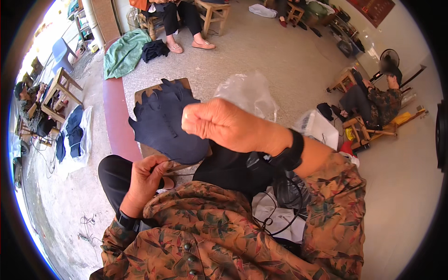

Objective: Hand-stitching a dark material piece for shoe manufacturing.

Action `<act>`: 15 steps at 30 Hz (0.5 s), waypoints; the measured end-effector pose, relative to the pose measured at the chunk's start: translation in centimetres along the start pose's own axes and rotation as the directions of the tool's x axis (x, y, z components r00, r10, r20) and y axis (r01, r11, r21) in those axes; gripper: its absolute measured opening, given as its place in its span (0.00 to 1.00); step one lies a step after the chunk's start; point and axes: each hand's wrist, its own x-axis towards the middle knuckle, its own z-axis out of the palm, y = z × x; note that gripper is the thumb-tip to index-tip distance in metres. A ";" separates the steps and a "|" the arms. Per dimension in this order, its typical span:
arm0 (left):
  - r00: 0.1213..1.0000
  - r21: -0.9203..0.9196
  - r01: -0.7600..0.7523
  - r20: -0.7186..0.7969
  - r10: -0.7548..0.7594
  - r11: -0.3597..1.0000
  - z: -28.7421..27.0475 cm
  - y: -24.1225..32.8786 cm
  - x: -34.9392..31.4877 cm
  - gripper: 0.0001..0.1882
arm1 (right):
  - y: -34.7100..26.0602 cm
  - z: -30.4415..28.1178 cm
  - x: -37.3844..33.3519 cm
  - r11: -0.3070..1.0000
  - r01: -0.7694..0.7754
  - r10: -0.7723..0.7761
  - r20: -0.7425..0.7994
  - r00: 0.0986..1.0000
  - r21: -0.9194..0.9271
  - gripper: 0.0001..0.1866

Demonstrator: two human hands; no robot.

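Head view: left hand (145, 178) pinches a thin dark strand (174, 160); right hand (219, 123) is fisted, any held item hidden. Dark blue glove-shaped cloth (161, 119) lies just beyond the left hand, on a wooden support (185, 84). Work judged under way; extent finished cannot be told

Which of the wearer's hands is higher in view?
The right hand, curled closed, overlapping the dark blue pieces in view; the left hand is lower, thumb against fingers.
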 end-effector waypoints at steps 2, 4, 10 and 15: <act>0.993 0.404 -0.064 -0.064 0.098 0.912 -1.4 -1.1 0.6 0.01 | -2.1 -1.2 -0.2 1.000 0.023 -0.023 -0.027 0.999 -0.009 0.14; 0.945 0.811 -0.055 -0.145 0.292 0.582 -5.4 -3.9 0.5 0.04 | -3.3 -2.5 -0.2 0.996 0.032 -0.042 -0.116 0.992 -0.088 0.14; 0.759 0.328 -0.001 -0.615 0.214 0.945 -11.4 -5.1 -0.3 0.07 | -0.6 -0.1 -2.3 0.989 -0.121 0.090 -0.295 0.951 -0.089 0.10; 0.944 -0.156 0.110 -0.292 -0.152 0.982 -3.6 -1.1 -0.8 0.05 | 6.1 5.9 -2.7 0.908 -0.236 0.337 -0.269 0.902 0.347 0.15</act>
